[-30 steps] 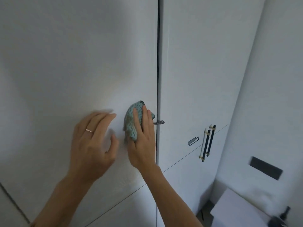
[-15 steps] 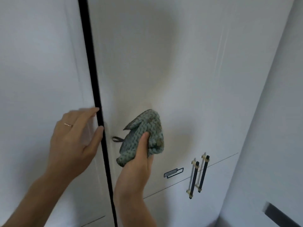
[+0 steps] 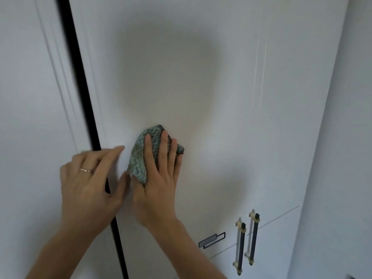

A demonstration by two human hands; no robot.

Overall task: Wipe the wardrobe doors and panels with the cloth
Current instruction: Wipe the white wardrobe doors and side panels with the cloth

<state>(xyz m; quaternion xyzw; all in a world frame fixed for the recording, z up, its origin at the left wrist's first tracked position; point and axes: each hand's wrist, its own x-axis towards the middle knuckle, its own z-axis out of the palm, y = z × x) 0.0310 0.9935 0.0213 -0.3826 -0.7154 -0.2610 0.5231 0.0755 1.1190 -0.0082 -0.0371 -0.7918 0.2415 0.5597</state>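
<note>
R hand [image 3: 159, 178] flat on cloth [image 3: 138, 158]

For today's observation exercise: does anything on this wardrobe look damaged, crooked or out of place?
Nothing stands out. The right hand presses the green cloth flat on the white door; the left hand rests across the dark gap between doors. The two bar handles run parallel. The faint streaks look like reflections, though I cannot be sure.

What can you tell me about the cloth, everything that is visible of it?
The cloth is teal-green with a wavy knitted-looking texture and a dark mesh trim along its upper and right edges. It is bunched up, not spread flat. The right hand presses it with straight fingers against the white wardrobe door, right of the dark gap. The hand hides its lower right part.
</note>
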